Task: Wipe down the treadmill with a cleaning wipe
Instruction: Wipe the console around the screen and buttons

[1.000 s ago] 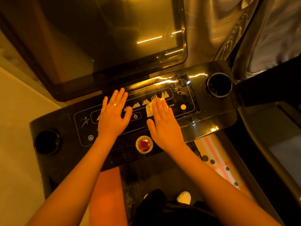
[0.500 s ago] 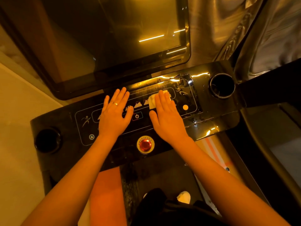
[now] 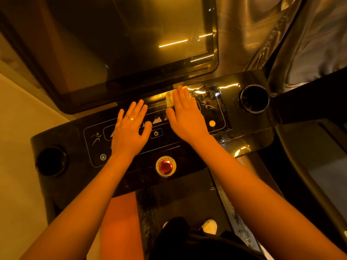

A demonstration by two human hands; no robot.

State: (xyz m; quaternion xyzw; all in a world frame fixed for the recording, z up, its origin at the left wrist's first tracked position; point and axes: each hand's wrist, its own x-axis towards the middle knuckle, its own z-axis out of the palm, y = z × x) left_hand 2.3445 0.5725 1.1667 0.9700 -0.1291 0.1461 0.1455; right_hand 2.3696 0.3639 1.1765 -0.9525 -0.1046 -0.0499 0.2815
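Observation:
The treadmill's glossy black console (image 3: 244, 132) lies below me, with printed icons and a dark screen (image 3: 131, 44) rising behind it. My right hand (image 3: 185, 117) lies flat with straight fingers, pressing a white cleaning wipe (image 3: 170, 99) against the console's far edge, just under the screen. Only the wipe's left part shows beside my fingers. My left hand (image 3: 129, 128), wearing a ring, rests flat on the panel to the left, fingers spread, holding nothing.
A red emergency button (image 3: 165, 166) sits near the console's front edge between my arms. Round cup holders open at the left (image 3: 51, 161) and right (image 3: 254, 98) ends. The treadmill belt (image 3: 187, 199) and my shoes lie below. A dark handrail (image 3: 308, 102) runs off to the right.
My right hand has slid the wipe away from me, from the middle of the panel up to the console's far edge. My left hand has stayed in place.

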